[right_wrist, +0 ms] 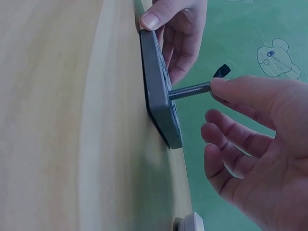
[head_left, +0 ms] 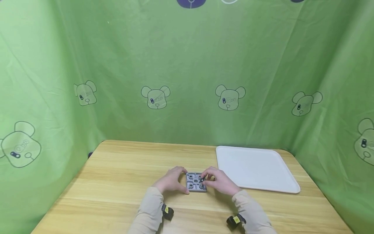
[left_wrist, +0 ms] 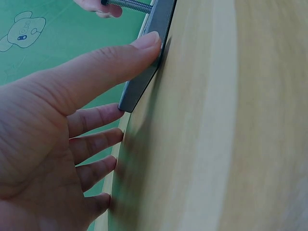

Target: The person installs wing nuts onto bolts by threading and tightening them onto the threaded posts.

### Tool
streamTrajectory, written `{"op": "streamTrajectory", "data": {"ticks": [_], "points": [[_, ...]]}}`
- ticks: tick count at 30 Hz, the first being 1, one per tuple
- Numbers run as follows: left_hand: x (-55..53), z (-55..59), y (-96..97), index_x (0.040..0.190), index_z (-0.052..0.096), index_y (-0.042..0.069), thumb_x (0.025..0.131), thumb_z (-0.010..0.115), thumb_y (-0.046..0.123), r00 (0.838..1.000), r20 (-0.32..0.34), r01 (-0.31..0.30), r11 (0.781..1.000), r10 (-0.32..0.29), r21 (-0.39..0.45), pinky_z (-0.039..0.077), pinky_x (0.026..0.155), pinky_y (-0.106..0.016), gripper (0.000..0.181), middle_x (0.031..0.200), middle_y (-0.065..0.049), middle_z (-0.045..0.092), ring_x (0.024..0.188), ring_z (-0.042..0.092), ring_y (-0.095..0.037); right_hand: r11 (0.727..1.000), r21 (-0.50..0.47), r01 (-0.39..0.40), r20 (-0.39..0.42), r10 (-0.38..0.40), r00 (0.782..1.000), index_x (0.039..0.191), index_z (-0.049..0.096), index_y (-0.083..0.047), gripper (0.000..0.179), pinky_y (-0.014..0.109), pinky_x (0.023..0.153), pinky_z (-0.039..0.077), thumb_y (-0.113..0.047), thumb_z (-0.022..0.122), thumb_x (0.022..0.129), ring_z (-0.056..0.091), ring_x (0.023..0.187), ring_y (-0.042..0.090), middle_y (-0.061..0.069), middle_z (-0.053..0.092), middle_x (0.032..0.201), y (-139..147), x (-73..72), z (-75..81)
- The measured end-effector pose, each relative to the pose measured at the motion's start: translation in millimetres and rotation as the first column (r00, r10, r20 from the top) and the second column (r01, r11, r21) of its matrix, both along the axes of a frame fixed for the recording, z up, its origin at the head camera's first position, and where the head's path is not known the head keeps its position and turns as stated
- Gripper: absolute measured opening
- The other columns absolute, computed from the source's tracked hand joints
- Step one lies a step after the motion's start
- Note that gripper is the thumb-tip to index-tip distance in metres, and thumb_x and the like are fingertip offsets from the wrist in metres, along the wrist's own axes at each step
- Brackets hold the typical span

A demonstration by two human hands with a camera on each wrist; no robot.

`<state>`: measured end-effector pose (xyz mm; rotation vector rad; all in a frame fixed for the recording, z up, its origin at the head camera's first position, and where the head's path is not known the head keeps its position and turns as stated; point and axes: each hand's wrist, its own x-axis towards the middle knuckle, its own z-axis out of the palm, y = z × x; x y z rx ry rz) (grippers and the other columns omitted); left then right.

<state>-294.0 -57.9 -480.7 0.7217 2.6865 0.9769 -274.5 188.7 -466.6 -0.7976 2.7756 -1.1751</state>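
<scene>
A grey square plate with recessed pockets and holes lies on the wooden table. At its left side my left hand grips it, thumb on the near edge and a finger at the far edge. My right hand pinches a threaded bolt by its dark head between thumb and forefinger. The bolt stands up from the plate's right part, its lower end at the plate's face; how deep it sits is hidden. The other right-hand fingers are bent and apart from the plate.
A white tray lies on the table at the back right, beyond the right hand. Green curtains with bear prints hang behind the table and at both sides.
</scene>
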Motion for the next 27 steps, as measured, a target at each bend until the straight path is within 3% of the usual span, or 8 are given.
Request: {"op": "streamTrajectory", "data": {"ticks": [21,27], "points": [[1.2,0.1,1.1,0.131,0.051,0.004,0.063,0.089,0.032,1.000,-0.007,0.000,1.000,0.000,0.002,0.033,0.117,-0.052,0.083,0.141,-0.015,0.051,0.133,0.046,-0.033,0.996,0.003,0.087,-0.014,-0.087,0.996,0.086,0.062,-0.015,0.015,0.027,0.074,0.051,-0.014,0.075,0.080,0.057,0.084,0.014,0.000,0.063,0.094,-7.4,-0.2,-4.0],[1.3,-0.4,0.9,0.132,0.051,0.004,0.063,0.088,0.032,1.000,0.000,-0.002,1.000,0.002,0.005,0.031,0.118,-0.052,0.084,0.142,-0.015,0.050,0.134,0.045,-0.034,0.997,-0.026,0.067,0.048,-0.066,0.997,0.102,0.061,-0.008,0.027,0.027,0.077,0.051,-0.017,0.075,0.081,0.059,0.090,0.019,0.008,0.064,0.102,-5.8,0.7,-0.1]]}}
